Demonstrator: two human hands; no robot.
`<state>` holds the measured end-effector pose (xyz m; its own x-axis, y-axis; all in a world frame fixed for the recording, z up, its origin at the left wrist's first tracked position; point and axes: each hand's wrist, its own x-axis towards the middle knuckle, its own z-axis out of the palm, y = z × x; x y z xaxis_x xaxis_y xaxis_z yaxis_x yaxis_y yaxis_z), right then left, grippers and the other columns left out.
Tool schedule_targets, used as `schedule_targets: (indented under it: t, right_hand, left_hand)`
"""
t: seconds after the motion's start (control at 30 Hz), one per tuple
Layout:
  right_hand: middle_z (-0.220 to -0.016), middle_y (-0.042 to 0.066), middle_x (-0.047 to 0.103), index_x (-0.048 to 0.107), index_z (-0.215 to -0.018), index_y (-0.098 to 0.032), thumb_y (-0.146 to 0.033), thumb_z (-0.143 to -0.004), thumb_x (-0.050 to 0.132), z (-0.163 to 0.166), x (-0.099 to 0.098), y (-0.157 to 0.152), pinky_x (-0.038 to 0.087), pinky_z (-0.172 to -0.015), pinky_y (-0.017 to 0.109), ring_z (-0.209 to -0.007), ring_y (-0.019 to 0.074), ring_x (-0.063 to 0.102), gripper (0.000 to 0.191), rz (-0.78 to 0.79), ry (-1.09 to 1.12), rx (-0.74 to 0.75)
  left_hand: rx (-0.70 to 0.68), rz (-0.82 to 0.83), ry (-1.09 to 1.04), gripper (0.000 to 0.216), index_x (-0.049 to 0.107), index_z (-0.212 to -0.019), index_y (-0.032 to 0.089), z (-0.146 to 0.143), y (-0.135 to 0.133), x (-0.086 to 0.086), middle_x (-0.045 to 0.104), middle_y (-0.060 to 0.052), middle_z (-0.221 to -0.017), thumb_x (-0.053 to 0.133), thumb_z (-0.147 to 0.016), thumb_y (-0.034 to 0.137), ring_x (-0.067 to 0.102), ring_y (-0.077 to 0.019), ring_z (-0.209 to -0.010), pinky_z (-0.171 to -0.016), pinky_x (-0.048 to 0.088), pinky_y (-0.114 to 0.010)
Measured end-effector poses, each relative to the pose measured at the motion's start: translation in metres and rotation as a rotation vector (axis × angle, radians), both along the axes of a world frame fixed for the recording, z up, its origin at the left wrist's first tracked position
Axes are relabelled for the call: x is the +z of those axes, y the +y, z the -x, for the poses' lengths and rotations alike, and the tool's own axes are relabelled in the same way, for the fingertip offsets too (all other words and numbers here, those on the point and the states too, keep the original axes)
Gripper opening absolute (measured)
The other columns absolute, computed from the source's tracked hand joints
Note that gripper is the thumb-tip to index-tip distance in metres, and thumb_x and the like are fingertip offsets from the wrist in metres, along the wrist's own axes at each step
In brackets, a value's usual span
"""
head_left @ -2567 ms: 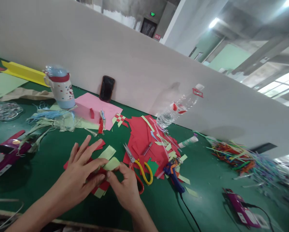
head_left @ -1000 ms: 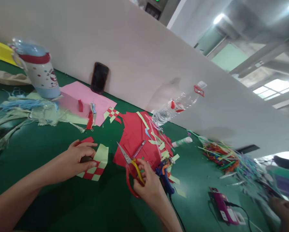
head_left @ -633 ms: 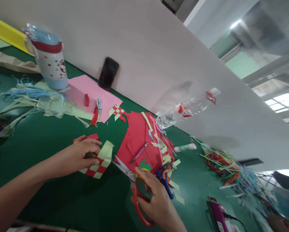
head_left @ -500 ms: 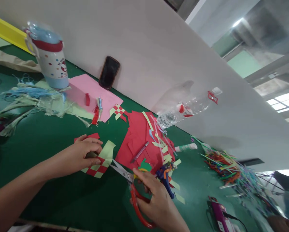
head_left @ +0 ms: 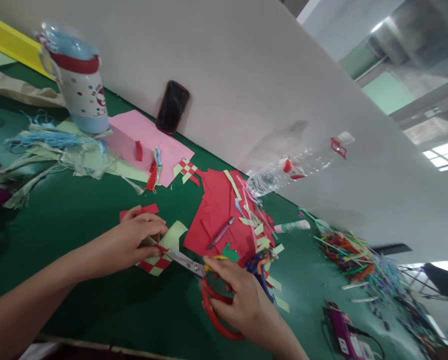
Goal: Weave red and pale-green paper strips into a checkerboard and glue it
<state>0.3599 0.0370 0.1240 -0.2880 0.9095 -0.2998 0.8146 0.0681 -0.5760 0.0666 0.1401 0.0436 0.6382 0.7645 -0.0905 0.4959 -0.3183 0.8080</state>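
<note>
Between the thumb and fingers of my left hand (head_left: 143,237) is a woven paper piece (head_left: 154,265), checked in red and pale green, with a pale green strip (head_left: 176,234) standing up from it. My right hand (head_left: 242,300) is wrapped round the handles of red-handled scissors (head_left: 218,312). The scissor blades lie across the woven piece, close to my left fingertips; whether paper is between them I cannot tell. Just behind my left hand lies red paper (head_left: 151,209). Red sheets (head_left: 214,200) with pale green scraps are spread beyond the scissors, a slim pen-like tool (head_left: 221,233) on top.
A phone (head_left: 172,107) and a plastic bottle (head_left: 284,172) lean at the wall. A cup (head_left: 83,90) stands back left beside tassels (head_left: 51,145). Another checked piece (head_left: 187,169) lies near pink paper (head_left: 134,130). A purple device (head_left: 340,327) with a cable sits front right.
The scissors have moved left, their blades now over the woven paper instead of at its right edge. The blades look closer together. The whole view has shifted slightly.
</note>
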Motion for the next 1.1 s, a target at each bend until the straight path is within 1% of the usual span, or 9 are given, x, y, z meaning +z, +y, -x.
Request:
schedule_targets:
  t: [0.17, 0.37, 0.57, 0.7, 0.83, 0.97, 1.1]
  right_hand:
    - [-0.135, 0.008, 0.071, 0.062, -0.145, -0.025, -0.014, -0.075, 0.061, 0.000, -0.002, 0.004, 0.051, -0.110, 0.041, -0.125, 0.0252, 0.067, 0.071, 0.025, -0.007, 0.030]
    - [-0.138, 0.006, 0.070, 0.061, -0.145, -0.027, -0.012, -0.073, 0.060, -0.002, -0.006, 0.008, 0.051, -0.110, 0.041, -0.127, 0.0241, 0.066, 0.074, 0.044, 0.032, 0.046]
    - [-0.137, 0.005, 0.070, 0.062, -0.145, -0.027, -0.011, -0.073, 0.060, 0.000, -0.004, 0.011, 0.051, -0.109, 0.040, -0.127, 0.0238, 0.066, 0.074, 0.074, 0.038, 0.037]
    - [-0.136, 0.004, 0.071, 0.060, -0.147, -0.031, -0.011, -0.075, 0.061, 0.001, -0.003, 0.012, 0.054, -0.104, 0.038, -0.117, 0.0233, 0.069, 0.074, 0.087, 0.031, 0.043]
    - [-0.132, 0.003, 0.072, 0.060, -0.147, -0.032, -0.013, -0.077, 0.063, 0.001, -0.005, 0.011, 0.057, -0.094, 0.034, -0.100, 0.0203, 0.072, 0.073, 0.079, 0.020, 0.045]
    - [-0.125, 0.002, 0.074, 0.061, -0.146, -0.032, -0.013, -0.077, 0.063, 0.000, -0.007, 0.011, 0.057, -0.091, 0.033, -0.097, 0.0195, 0.071, 0.072, 0.069, 0.024, 0.043]
    - [-0.124, 0.002, 0.075, 0.061, -0.146, -0.031, -0.012, -0.076, 0.064, -0.001, -0.010, 0.010, 0.057, -0.090, 0.032, -0.095, 0.0182, 0.071, 0.072, 0.072, 0.026, 0.027]
  left_hand:
    - [-0.016, -0.004, 0.001, 0.006, 0.063, -0.089, 0.029, 0.000, -0.001, -0.001, 0.073, 0.001, -0.117, 0.067, -0.085, 0.029, 0.057, -0.0256, -0.133, -0.126, 0.010, -0.057]
    - [-0.031, -0.019, -0.001, 0.007, 0.060, -0.085, 0.029, -0.001, 0.000, 0.005, 0.073, 0.004, -0.111, 0.067, -0.084, 0.027, 0.059, -0.0236, -0.130, -0.126, 0.014, -0.050]
    - [-0.039, 0.008, 0.006, 0.008, 0.062, -0.087, 0.030, -0.002, -0.001, 0.008, 0.073, 0.005, -0.114, 0.068, -0.084, 0.025, 0.057, -0.0234, -0.132, -0.126, 0.014, -0.050]
    - [-0.038, -0.014, -0.004, 0.009, 0.064, -0.089, 0.031, -0.001, -0.001, 0.006, 0.074, 0.005, -0.114, 0.068, -0.084, 0.025, 0.057, -0.0222, -0.132, -0.126, 0.017, -0.046]
    - [-0.034, -0.010, -0.006, 0.012, 0.066, -0.095, 0.032, -0.001, -0.001, 0.006, 0.073, 0.004, -0.115, 0.068, -0.085, 0.025, 0.057, -0.0222, -0.132, -0.126, 0.018, -0.048]
    - [-0.035, 0.023, -0.008, 0.011, 0.066, -0.096, 0.032, 0.000, -0.001, 0.007, 0.072, 0.004, -0.118, 0.068, -0.086, 0.027, 0.055, -0.0232, -0.135, -0.125, 0.019, -0.050]
    - [-0.041, 0.038, -0.012, 0.008, 0.064, -0.093, 0.031, 0.000, -0.001, 0.007, 0.072, 0.004, -0.117, 0.068, -0.086, 0.028, 0.054, -0.0238, -0.136, -0.125, 0.019, -0.050]
